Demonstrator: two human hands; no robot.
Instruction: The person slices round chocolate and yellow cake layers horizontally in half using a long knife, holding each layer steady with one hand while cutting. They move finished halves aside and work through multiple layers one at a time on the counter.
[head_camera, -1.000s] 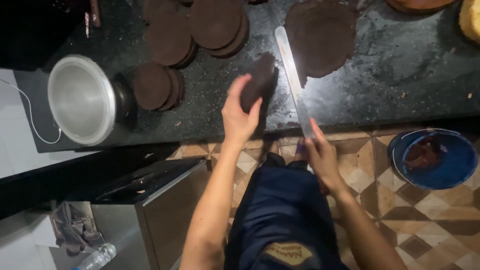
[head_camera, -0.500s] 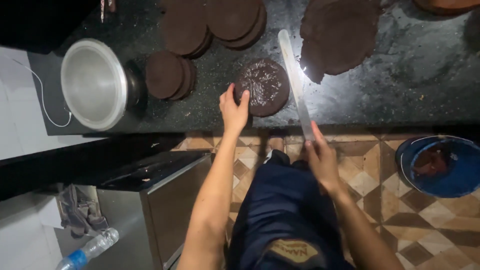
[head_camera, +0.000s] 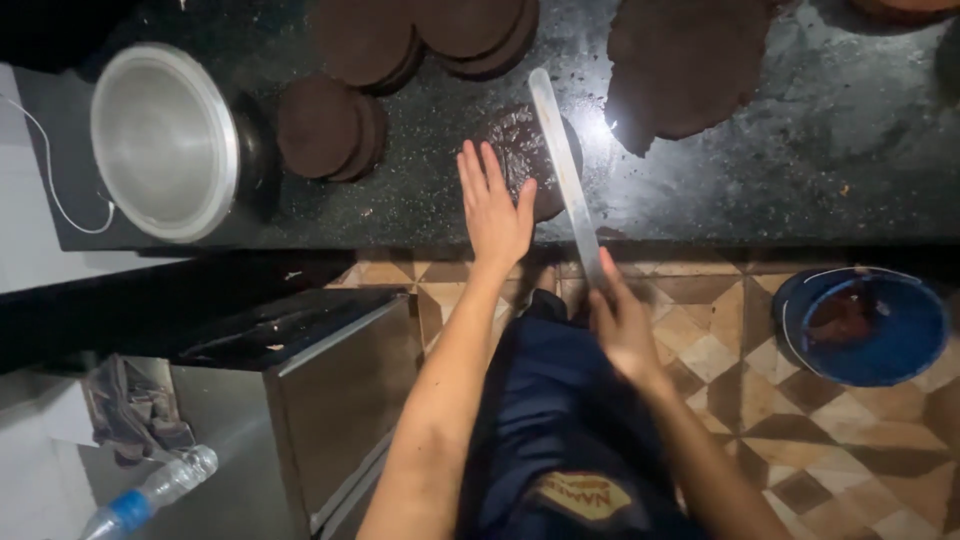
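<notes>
A small round dark chocolate cake (head_camera: 520, 140) lies flat on the black speckled counter (head_camera: 800, 170). My left hand (head_camera: 492, 208) rests flat with fingers spread on the cake's near-left edge. My right hand (head_camera: 622, 322) grips the handle of a long, pale flat knife (head_camera: 562, 165), whose blade lies across the top of the cake, pointing away from me.
Stacks of round chocolate cake layers (head_camera: 325, 125) sit at the counter's back, with a large layer (head_camera: 690, 60) to the right. A round metal pan (head_camera: 160, 140) sits left. On the patterned floor stand a blue bucket (head_camera: 905, 340) and a steel cabinet (head_camera: 300, 400); a plastic bottle (head_camera: 150, 490) lies nearby.
My left hand laid the small cake down from a tilted hold and now presses flat on it. The knife blade has moved onto the cake's top.
</notes>
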